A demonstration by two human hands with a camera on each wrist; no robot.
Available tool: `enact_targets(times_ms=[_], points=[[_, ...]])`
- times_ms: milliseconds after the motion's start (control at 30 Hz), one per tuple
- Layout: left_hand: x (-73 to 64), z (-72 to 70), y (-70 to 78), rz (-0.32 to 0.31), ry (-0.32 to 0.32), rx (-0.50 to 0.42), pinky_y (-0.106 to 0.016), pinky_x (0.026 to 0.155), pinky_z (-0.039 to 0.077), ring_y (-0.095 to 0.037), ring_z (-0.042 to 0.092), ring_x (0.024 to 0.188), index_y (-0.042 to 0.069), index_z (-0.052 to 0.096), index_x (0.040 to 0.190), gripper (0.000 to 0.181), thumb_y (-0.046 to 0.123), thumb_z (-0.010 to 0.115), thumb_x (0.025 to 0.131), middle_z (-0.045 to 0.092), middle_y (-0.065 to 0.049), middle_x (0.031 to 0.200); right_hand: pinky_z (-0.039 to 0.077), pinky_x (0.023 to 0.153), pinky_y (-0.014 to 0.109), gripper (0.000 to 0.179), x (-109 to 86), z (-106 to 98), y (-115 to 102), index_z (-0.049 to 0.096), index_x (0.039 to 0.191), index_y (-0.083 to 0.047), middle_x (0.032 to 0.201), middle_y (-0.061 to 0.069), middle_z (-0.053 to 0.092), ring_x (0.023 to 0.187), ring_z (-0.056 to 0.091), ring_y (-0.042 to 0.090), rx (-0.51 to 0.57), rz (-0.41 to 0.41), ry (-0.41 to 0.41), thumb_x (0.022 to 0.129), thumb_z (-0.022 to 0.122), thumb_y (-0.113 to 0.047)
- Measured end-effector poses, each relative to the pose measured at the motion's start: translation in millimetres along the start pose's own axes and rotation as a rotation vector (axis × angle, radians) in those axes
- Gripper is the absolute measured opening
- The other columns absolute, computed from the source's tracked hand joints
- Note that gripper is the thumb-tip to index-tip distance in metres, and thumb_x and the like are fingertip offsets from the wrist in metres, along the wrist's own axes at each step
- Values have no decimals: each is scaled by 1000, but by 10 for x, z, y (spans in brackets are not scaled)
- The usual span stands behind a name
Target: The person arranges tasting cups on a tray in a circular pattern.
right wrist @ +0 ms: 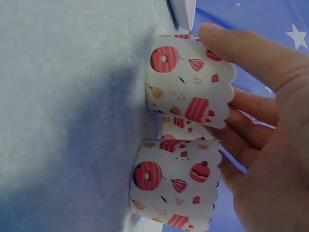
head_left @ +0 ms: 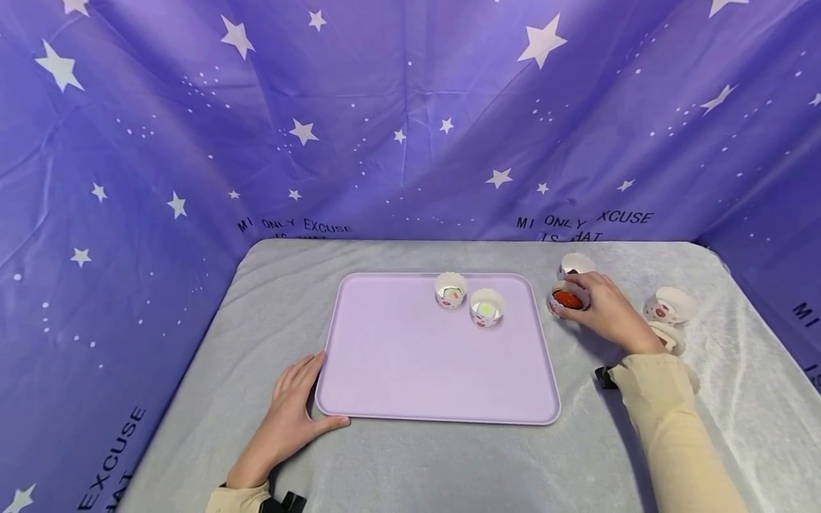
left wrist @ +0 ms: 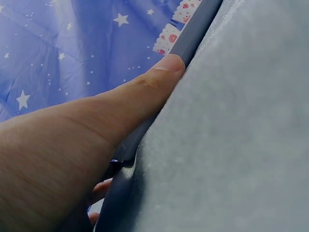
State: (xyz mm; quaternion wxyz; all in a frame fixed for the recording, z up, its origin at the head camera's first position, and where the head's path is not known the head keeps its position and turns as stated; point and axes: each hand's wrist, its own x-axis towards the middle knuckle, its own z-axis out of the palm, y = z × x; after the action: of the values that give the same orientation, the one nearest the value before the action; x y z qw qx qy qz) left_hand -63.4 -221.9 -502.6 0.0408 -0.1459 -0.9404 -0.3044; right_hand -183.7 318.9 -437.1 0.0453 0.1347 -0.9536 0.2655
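Note:
My right hand [head_left: 606, 310] pinches a white paper baking cup [right wrist: 188, 79] with red contents, thumb on one side and fingers on the other. Prints of doughnuts and cake slices cover the cup's wall. Whether its base touches the table, I cannot tell. My left hand [head_left: 288, 413] touches the near left corner of a lilac tray [head_left: 410, 377]; its straight thumb [left wrist: 166, 67] lies against the front rim, the fingers along the left side. On the tray stand two baking cups, one [head_left: 451, 292] at the back edge and one [head_left: 487, 310] nearer me, each with something small and pale inside.
Just behind the held cup stands another baking cup [head_left: 575, 263]. Further right are a baking cup [head_left: 667, 305] and one with pale contents [head_left: 668, 338], partly hidden by my right arm. Grey cloth [head_left: 423, 470] covers the table; a purple starry curtain [head_left: 385, 164] surrounds it.

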Motion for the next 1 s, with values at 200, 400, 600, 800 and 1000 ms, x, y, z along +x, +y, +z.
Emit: enact_targets(times_ms=[200,400,600,800,1000], points=[[6,5,-1,19,13,2,-60,111,18,-38,33,140,7,34,154,115,55,88,64,44,-20,150,28,102,65,69,3,54,32,52,133,9,130,33,55,122,45,52,-26,-12,3,80,82,-23],[14,0,-5,15,12,1,-59,112,17,-38,32,141,6,34,154,115,53,88,65,43,-20,150,28,102,64,67,22,84,48,53,132,9,128,33,57,121,46,53,-25,-27,28,79,82,-22],[12,-4,-8,10,7,5,-59,113,17,-38,32,141,6,34,154,115,55,87,65,43,-20,151,27,102,65,67,18,89,57,53,132,9,129,33,56,122,45,53,-18,-29,33,80,82,-21],[8,0,-11,2,0,2,-59,113,16,-38,32,141,6,34,154,114,57,86,66,43,-19,151,28,101,64,64,5,83,47,54,131,9,129,32,57,121,46,53,-15,-43,46,80,82,-19],[7,-3,-11,-1,-4,-3,-59,113,16,-36,31,142,8,33,155,116,57,87,64,42,-17,152,28,102,63,64,-7,64,39,55,131,9,128,32,57,122,45,52,-11,-43,36,82,81,-21]])
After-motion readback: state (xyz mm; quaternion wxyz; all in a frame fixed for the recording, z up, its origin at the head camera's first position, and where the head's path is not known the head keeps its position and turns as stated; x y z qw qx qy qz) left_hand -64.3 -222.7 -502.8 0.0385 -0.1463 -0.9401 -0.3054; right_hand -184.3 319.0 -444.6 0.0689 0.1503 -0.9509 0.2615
